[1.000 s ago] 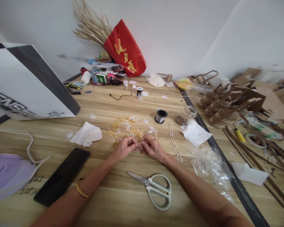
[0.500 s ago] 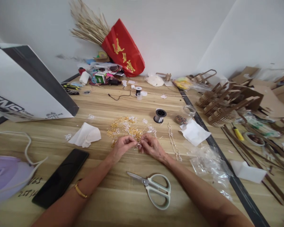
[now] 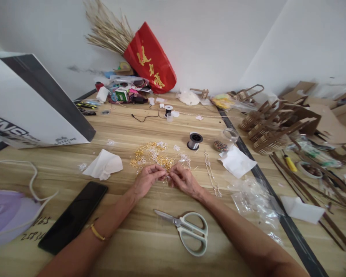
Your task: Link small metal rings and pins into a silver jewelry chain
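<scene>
My left hand [image 3: 148,179] and my right hand [image 3: 184,179] meet fingertip to fingertip at the near side of a pile of small gold and silver beads [image 3: 142,154]. Both hands are closed in a pinch. Whatever lies between the fingertips is too small to make out. Silvery pieces [image 3: 185,159] are scattered just beyond my right hand. A beaded strand [image 3: 210,175] lies to its right. Scissors [image 3: 187,229] with pale green handles rest nearer to me, blades pointing left. A spool of silver wire [image 3: 194,141] stands beyond my right hand.
Left of my arms lie a black phone [image 3: 75,215] and a crumpled white paper [image 3: 103,164]. A tall box [image 3: 37,104] stands behind them. On the right are a jar of beads [image 3: 229,140], clear plastic bags [image 3: 256,200] and small woven baskets [image 3: 276,127]. A red bag [image 3: 151,61] leans on the wall.
My fingertips have drawn slightly closer together, my right hand shifting a little to the left. The things on the table lie as before.
</scene>
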`<act>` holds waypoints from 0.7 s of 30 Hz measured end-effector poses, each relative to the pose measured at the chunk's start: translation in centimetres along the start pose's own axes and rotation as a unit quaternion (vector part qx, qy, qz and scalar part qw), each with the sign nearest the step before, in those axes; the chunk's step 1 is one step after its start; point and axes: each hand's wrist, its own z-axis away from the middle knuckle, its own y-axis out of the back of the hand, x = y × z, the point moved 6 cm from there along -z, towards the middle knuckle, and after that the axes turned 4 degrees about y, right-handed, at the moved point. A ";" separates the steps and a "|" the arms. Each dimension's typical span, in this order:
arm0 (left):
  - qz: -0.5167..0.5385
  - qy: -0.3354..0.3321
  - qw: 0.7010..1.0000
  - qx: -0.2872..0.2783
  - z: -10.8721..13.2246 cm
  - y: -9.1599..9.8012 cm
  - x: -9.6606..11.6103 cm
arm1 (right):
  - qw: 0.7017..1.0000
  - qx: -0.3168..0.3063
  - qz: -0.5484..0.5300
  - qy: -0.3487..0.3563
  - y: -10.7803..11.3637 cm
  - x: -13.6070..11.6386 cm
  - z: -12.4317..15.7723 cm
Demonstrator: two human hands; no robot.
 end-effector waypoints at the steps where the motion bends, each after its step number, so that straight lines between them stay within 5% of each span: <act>1: -0.003 -0.003 1.000 0.003 0.0 0.0 0.0 | 0.999 -0.002 0.030 0.011 0.0 -0.1 0.0; 10: -0.111 -0.033 0.993 -0.010 0.1 0.2 0.0 | 0.957 0.012 0.248 0.151 0.1 -1.4 0.2; 15: -0.170 -0.030 0.985 -0.005 0.3 -0.1 0.3 | 0.902 -0.007 0.388 0.191 -0.5 -1.8 0.8; 21: -0.198 -0.037 0.979 -0.017 0.1 -0.2 0.3 | 0.887 -0.047 0.405 0.218 -1.1 -1.6 1.0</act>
